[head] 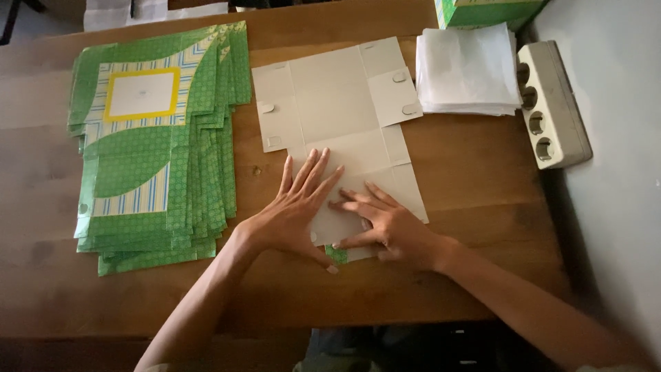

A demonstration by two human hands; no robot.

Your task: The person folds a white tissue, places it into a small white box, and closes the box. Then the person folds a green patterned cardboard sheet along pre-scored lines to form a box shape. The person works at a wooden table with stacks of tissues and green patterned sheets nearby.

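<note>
Pressing flat with fingers spread, the left hand and right hand rest open on the near end of an unfolded grey cardboard box blank, gripping nothing. It lies mid-table. Left of it sits a stack of green printed blanks; farther right, folded white sheets and a beige power strip.

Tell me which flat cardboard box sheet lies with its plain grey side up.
The single flat grey cardboard sheet under both hands, left hand and right hand. The stacked green printed cardboard sheets to its left show their printed side.
</note>
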